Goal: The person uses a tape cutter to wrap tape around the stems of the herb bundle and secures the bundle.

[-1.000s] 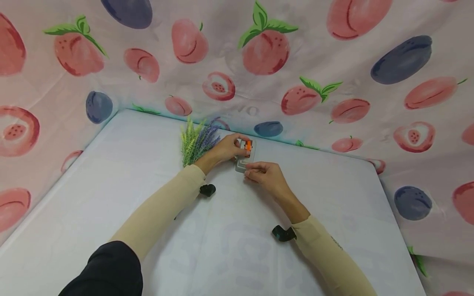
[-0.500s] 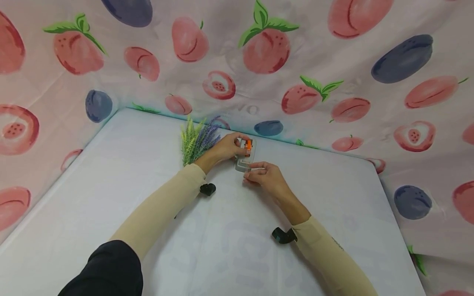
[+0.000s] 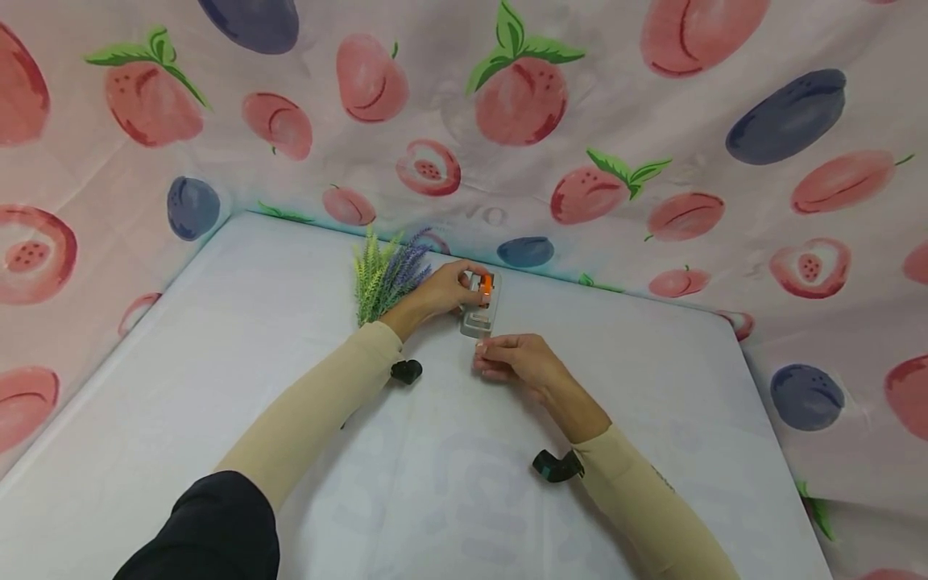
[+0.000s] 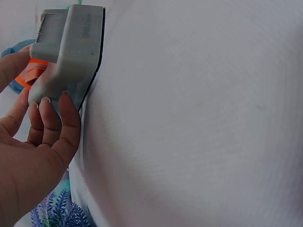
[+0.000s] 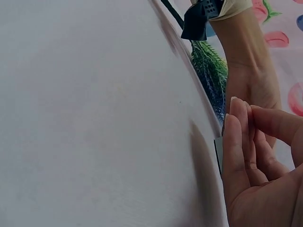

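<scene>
The right hand (image 3: 525, 359) is easing back towards the person, its fingertips now sitting just short of the near end of the grey tape dispenser (image 3: 476, 325), where a second ago they were reaching right up to it! The thumb is meeting the fingertips in a pinch, and I am judging that it is gripping the loose end of the tape, though the strip is looking too clear and thin to be certain. The left hand (image 3: 441, 290) is holding firm: its fingers are curling against the dispenser's side, with thumb and forefinger closing in around the orange reel (image 3: 486, 286). And the dispenser is staying put, apparently resting on the white table (image 3: 464, 491) near its back edge, close beside the yellow and purple flowers (image 3: 387, 282). So what is that shift meaning for the work? One hand is seemingly anchoring while the other is drawing tape out past the toothed edge (image 4: 40, 26), and that gap is widening. Whether any tape is coming away cut, the views are not showing.
</scene>
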The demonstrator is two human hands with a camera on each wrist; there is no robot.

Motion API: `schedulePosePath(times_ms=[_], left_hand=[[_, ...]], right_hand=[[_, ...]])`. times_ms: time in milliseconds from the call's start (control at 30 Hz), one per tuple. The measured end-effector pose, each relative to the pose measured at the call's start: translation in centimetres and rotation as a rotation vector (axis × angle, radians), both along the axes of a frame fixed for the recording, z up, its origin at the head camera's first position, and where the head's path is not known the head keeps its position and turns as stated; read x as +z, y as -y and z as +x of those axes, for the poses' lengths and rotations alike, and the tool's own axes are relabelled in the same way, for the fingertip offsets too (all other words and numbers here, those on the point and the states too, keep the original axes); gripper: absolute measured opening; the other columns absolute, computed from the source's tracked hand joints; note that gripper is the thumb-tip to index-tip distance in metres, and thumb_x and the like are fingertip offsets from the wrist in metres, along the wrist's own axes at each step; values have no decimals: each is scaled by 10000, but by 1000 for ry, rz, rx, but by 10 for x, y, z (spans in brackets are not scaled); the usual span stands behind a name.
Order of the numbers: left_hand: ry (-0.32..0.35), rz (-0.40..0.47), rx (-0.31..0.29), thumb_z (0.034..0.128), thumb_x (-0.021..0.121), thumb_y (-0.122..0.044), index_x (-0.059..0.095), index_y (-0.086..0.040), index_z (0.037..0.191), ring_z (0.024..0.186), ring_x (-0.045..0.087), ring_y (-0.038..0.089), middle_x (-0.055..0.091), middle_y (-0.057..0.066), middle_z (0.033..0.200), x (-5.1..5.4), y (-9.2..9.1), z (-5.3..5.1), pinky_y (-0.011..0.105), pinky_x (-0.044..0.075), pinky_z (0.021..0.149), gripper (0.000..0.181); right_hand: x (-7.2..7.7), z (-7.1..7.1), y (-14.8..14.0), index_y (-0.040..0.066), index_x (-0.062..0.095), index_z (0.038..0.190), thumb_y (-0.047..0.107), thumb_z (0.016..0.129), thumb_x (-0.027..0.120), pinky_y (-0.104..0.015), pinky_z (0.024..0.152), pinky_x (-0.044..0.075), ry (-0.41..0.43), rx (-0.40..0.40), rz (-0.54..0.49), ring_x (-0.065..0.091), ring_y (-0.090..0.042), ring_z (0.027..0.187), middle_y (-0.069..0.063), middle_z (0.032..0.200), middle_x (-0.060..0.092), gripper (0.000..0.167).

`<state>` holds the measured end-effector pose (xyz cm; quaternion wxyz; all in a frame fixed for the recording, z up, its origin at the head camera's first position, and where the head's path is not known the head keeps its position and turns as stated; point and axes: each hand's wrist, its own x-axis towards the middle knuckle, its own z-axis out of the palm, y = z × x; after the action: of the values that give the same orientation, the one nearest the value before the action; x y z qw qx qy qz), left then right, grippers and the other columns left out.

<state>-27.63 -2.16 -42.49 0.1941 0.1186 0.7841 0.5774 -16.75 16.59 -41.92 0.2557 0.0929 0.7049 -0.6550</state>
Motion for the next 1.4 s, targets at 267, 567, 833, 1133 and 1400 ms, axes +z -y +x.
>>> schedulePosePath(times_ms=[267,567,833,1133,1400], left_hand=[[15,4,3,902,796,-187,633,-206,1341,720,442,186,491,84,971,1,0,0,378,475,646,469],[9,9,-1,899,799,-185,631,-203,1347,724,444,193,495,89,959,0,-1,0,384,472,643,478],[8,8,-1,897,802,-182,627,-198,1353,726,446,194,495,89,966,-1,0,-1,392,474,653,489],[3,9,-1,896,803,-183,628,-189,1351,727,441,196,488,89,963,1,0,0,391,469,644,488],[7,48,-3,890,804,-152,627,-168,1346,727,447,195,493,92,961,-1,0,0,396,461,653,489]], right_hand=[[-2,3,1,-104,683,1193,88,964,696,-274,763,596,2,14,-19,755,-153,859,-102,944,775,298],[-2,8,4,-121,684,1176,83,965,691,-259,709,596,-20,46,2,746,-127,786,-87,892,772,294],[-1,11,4,-130,681,1170,96,965,694,-261,714,596,-49,70,17,747,-127,779,-86,889,768,304],[-1,17,3,-122,686,1165,89,979,669,-274,725,599,-60,110,32,746,-133,774,-143,955,771,282],[-2,22,4,-117,692,1143,73,991,641,-285,734,601,-79,148,55,746,-139,793,-157,968,765,249]])
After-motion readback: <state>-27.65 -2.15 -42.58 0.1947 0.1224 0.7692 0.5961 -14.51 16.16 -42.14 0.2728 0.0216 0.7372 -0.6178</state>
